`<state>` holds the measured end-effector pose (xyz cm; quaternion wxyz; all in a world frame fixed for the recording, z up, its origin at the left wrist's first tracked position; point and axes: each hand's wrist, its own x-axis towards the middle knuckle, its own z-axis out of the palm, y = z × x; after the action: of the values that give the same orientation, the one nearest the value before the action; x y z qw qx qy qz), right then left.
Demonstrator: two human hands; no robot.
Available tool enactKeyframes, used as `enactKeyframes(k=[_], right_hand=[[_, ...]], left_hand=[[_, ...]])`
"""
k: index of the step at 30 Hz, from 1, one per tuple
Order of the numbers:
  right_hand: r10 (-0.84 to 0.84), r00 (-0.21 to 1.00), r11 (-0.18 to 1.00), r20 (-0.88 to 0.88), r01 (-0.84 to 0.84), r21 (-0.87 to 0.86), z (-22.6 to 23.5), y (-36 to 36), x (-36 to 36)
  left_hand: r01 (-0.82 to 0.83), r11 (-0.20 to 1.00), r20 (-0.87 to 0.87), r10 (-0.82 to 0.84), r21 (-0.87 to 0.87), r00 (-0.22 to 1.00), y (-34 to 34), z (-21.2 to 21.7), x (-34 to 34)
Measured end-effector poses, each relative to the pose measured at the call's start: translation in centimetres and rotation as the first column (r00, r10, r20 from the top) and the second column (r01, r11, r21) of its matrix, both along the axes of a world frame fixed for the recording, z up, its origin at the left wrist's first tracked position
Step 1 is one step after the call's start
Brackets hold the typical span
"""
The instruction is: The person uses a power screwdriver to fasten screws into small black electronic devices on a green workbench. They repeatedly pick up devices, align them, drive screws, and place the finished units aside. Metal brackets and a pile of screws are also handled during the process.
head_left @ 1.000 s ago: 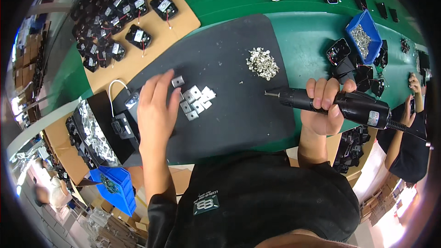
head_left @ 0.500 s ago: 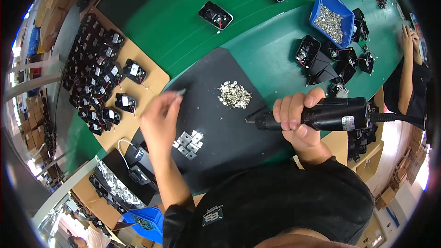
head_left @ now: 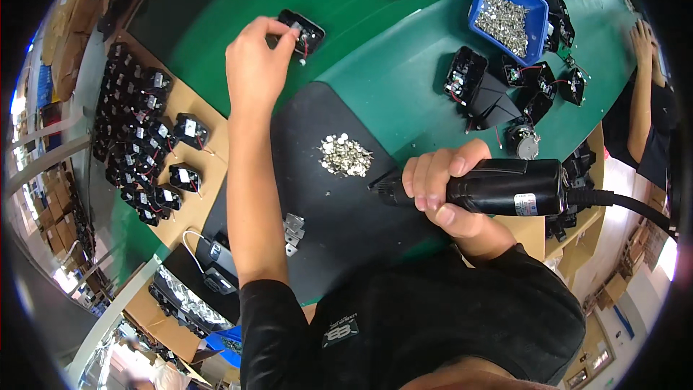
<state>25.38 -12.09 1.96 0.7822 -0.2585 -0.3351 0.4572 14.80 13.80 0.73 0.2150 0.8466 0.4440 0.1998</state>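
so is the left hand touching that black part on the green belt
Touching: the head view shows the left hand with fingertips closed on the edge of the small black part.

A small rectangular label in white, red and blue (head_left: 525, 204) is seen on the black electric screwdriver (head_left: 498, 188). White rectangular labels (head_left: 189, 128) are borne by black modules on the brown cardboard sheet (head_left: 209, 152) at left.

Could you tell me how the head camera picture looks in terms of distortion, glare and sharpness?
Head view: strong fisheye bending, black corners; the green belt curves. Centre sharp: left hand, right hand on the black screwdriver. Rim soft, with bright window glare at lower right.
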Motion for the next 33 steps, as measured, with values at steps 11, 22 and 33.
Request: enactKeyframes(k=[11,22,33], right_hand=[[-0.099,0.995,0.99,-0.029,0.095,-0.101,0.7,0.1,-0.8],[-0.052,0.998,0.998,-0.041,0.053,0.031,0.8,0.4,-0.7],[0.034,0.99,0.996,-0.135,-0.023,0.086,4.2,0.3,-2.3]], left_hand=[[0.015,0.995,0.146,0.0,-0.102,0.989,0.8,0.4,-3.4],[-0.161,0.952,-0.064,0.15,-0.261,0.987,-14.3,2.7,-14.4],[0.32,0.937,0.103,-0.335,0.138,0.937,-18.3,3.1,-12.1]])
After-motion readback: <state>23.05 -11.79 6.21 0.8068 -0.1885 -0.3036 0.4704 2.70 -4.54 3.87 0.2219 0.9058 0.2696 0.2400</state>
